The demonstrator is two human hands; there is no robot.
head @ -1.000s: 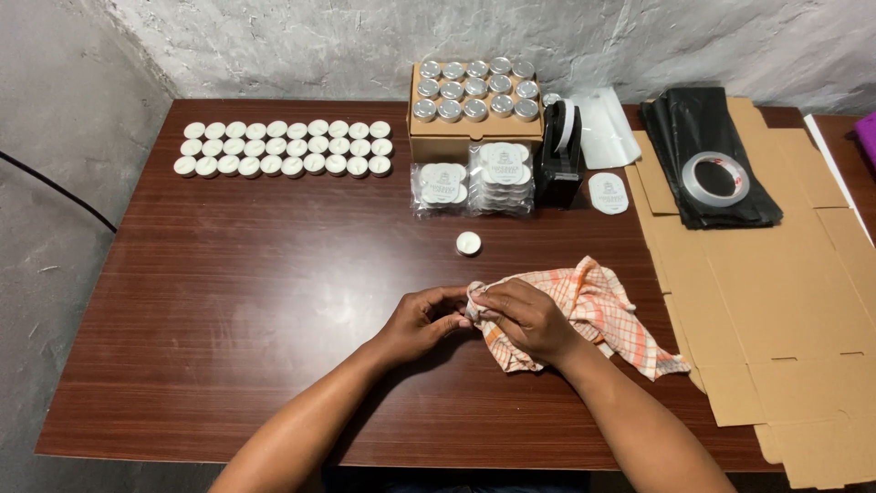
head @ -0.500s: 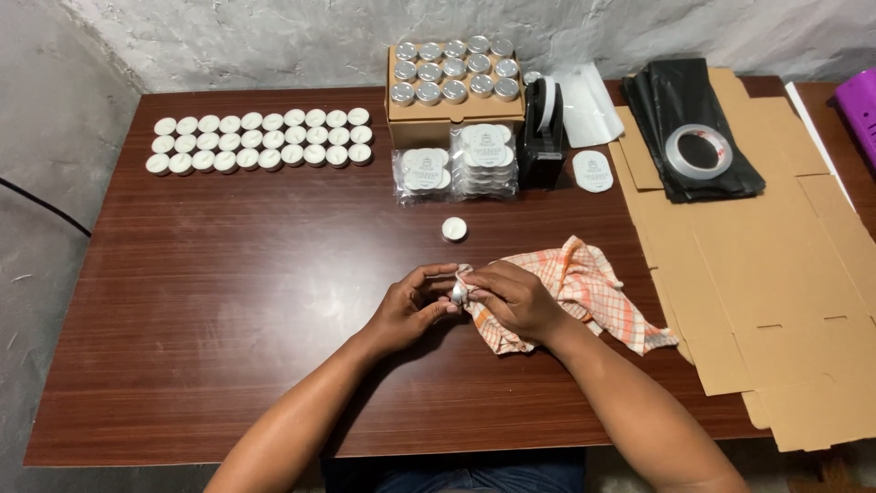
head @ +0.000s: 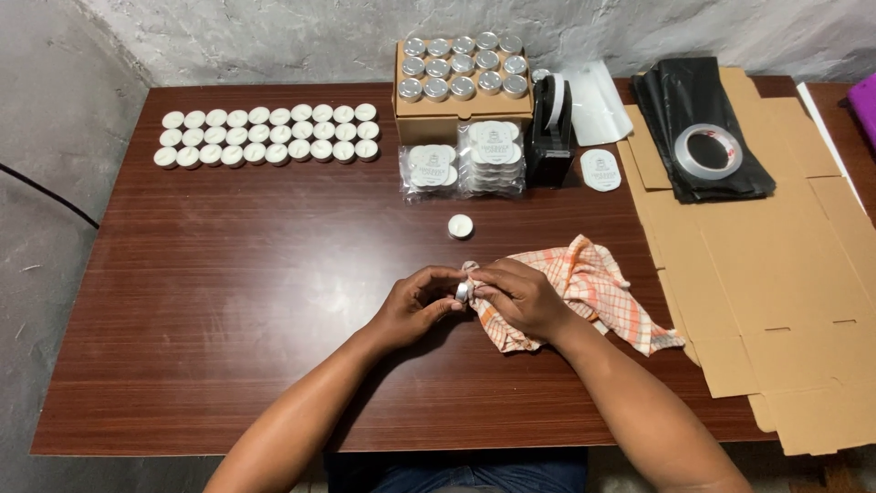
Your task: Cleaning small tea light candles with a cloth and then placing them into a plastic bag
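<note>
I am holding a small metal-cupped tealight (head: 463, 291) between my two hands over the middle of the counter (head: 228, 301). My left hand (head: 418, 306) is pinching it by the rim with its fingertips closed on the cup, and my right hand (head: 522, 298) is pressing a corner of the orange checked cloth (head: 593, 288) against it, so both hands are clamped on the same candle, the right one through the cloth.

Judging by how things are lying, the work looks to me partly along. Three rows of white tealights (head: 269, 134) are standing in neat lines at the far left of the counter, and one single tealight (head: 461, 225) is sitting alone just beyond my hands. Behind it, two clear packs of tealights (head: 465, 167) are lying sealed in front of an open cardboard box (head: 464, 117) whose top is full of silver cups.

To the right, a black tape dispenser (head: 553, 137), a roll of clear tape (head: 708, 151) on a black bag (head: 703, 128), and flat unfolded cartons (head: 766, 274) are waiting untouched, so I judge that any boxing is not yet begun. Whether the rows on the left are wiped already, I cannot tell.
</note>
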